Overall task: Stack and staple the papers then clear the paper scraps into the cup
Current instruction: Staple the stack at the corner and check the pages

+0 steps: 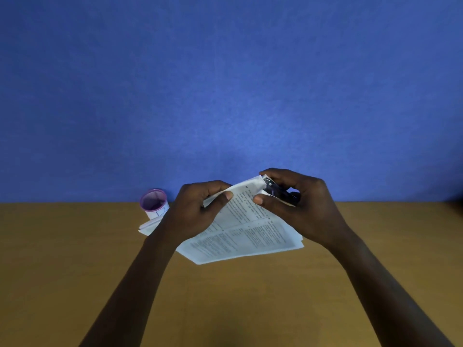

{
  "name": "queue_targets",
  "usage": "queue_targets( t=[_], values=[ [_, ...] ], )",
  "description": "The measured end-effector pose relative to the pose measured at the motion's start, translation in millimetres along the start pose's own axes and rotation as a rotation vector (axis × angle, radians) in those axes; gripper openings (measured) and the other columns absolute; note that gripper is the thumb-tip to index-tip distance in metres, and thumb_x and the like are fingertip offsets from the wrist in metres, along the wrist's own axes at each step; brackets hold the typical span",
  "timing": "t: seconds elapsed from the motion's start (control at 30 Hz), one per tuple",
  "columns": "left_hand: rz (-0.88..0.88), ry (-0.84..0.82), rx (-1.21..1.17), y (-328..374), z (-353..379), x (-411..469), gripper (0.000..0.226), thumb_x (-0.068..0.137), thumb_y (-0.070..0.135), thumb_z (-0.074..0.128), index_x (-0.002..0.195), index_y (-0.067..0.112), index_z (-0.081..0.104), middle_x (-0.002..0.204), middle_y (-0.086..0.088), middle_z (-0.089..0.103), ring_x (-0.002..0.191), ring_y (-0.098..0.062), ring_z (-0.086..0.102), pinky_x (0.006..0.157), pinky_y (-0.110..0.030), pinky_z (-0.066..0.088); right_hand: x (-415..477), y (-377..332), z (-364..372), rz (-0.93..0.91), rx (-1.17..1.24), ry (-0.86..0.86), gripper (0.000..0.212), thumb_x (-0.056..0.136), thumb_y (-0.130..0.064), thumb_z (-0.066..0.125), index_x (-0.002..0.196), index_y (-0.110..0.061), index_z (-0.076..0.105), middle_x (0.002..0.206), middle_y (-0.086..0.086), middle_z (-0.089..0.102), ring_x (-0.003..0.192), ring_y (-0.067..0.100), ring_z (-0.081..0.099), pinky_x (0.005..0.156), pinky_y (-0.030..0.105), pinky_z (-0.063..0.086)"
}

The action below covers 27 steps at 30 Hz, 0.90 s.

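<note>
A stack of printed white papers (240, 236) is held tilted above the brown table, its near edge low. My left hand (198, 209) pinches the stack's upper left edge between thumb and fingers. My right hand (298, 204) grips a small black stapler (278, 192) whose jaws sit over the stack's top right corner. A purple-rimmed white cup (154, 204) stands on the table to the left, near the wall. White paper scraps (149, 226) lie in front of the cup, partly hidden by my left wrist.
The brown table (75, 271) runs wide to both sides and ends at a blue wall (225, 83) just behind the cup.
</note>
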<state>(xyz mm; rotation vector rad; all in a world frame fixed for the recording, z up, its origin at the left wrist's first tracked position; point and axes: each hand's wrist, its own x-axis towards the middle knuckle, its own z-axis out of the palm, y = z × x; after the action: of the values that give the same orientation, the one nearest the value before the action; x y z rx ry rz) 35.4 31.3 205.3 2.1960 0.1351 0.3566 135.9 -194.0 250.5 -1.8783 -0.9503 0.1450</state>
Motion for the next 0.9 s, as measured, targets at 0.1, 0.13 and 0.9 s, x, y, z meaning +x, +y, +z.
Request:
queue_targets(
  t=[0.1,0.13,0.9],
  values=[
    [0.030,-0.021,0.043,2.3,-1.9,2.5,0.016,0.104,0.029,0.061,0.109,0.029,0.076,0.096,0.015,0.078,0.091,-0.004,0.073,0.074,-0.025,0.059,-0.1,-0.1,-1.3,-0.008,-0.042,-0.050,0.022,0.087,-0.037,0.080,0.105,-0.026,0.074,0.089,-0.004,0.073,0.078,0.018,0.064,0.072,0.036,0.054],
    [0.041,-0.033,0.066,3.4,-2.4,3.6,0.016,0.104,0.029,0.061,0.110,0.028,0.076,0.097,0.014,0.078,0.092,-0.002,0.072,0.074,-0.025,0.059,0.2,0.2,-2.0,-0.008,-0.063,-0.069,0.021,0.087,-0.038,0.080,0.103,-0.026,0.075,0.087,-0.004,0.072,0.077,0.019,0.064,0.070,0.034,0.054],
    [0.104,-0.242,0.284,23.4,-5.6,17.0,0.026,0.104,0.033,0.059,0.119,0.022,0.076,0.115,0.007,0.079,0.080,-0.005,0.066,0.072,-0.017,0.053,32.9,1.5,-34.2,-0.053,-0.322,-0.430,0.024,0.083,-0.037,0.084,0.096,-0.016,0.083,0.098,-0.013,0.081,0.083,-0.002,0.073,0.069,0.012,0.051]
  ],
)
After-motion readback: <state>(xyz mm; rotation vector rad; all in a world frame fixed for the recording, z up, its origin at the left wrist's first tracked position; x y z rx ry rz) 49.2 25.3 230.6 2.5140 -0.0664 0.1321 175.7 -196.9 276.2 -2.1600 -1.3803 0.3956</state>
